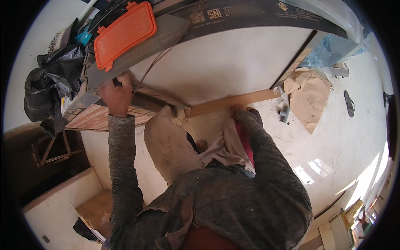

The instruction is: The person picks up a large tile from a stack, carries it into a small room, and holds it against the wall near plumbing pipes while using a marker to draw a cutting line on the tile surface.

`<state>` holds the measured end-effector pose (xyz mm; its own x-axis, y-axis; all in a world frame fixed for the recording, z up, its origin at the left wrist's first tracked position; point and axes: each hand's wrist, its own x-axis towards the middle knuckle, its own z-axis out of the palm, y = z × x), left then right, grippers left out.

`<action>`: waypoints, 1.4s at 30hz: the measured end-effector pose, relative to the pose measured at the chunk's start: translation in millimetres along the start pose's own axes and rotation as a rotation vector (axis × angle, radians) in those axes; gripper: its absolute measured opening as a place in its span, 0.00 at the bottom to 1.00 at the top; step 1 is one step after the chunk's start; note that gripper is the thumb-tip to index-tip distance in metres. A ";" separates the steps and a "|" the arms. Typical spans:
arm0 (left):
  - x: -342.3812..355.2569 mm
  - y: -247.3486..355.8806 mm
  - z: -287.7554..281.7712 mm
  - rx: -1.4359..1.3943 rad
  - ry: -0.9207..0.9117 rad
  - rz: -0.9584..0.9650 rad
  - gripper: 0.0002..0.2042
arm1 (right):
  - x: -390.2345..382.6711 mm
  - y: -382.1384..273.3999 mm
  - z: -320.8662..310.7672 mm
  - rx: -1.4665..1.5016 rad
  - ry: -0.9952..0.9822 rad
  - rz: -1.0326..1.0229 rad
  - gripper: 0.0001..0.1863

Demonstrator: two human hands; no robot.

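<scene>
A tall pale panel (225, 62) stands upright, with a dark printed band (291, 12) along its top and a brown cardboard strip (212, 104) at its foot. My left hand (118, 91) is curled at the dark stacked boxes' edge on the left, just below an orange lid (124, 36), beside thin cords; what its fingers grip is unclear. My right hand (237, 109) is low at the panel's foot, against the cardboard strip; its fingers are blurred and partly hidden. My knees, in beige trousers (166, 146), are bent below.
Black plastic bags (50, 89) lie on the stack at the left. On the white floor at the right are torn brown paper (308, 100), a grey fitting (284, 114) and a flip-flop (349, 103). A dark opening (50, 166) and a plywood piece (91, 208) are at lower left.
</scene>
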<state>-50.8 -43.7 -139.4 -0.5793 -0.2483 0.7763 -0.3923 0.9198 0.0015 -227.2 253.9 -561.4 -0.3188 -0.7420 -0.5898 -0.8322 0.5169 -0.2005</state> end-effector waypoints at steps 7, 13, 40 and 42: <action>-13.4 -11.4 -14.7 0.018 -0.148 -0.082 0.15 | -6.8 -13.1 2.8 0.160 0.019 0.069 0.16; -9.9 -10.1 -21.4 0.078 -0.188 0.029 0.20 | -27.1 7.7 -32.4 0.745 0.508 0.172 0.13; -18.1 -23.0 -64.7 0.213 -0.176 -0.029 0.23 | -146.7 120.1 -290.5 0.825 1.490 0.514 0.41; -18.7 -19.0 -60.9 0.205 -0.164 -0.076 0.23 | -148.4 124.9 -299.3 0.900 1.487 0.473 0.42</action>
<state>11.0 -38.1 -115.5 -0.6441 -0.3750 0.6667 -0.5658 0.8201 -0.0853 -419.6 300.8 -264.7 -0.9507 0.0618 0.3037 -0.2452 0.4495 -0.8590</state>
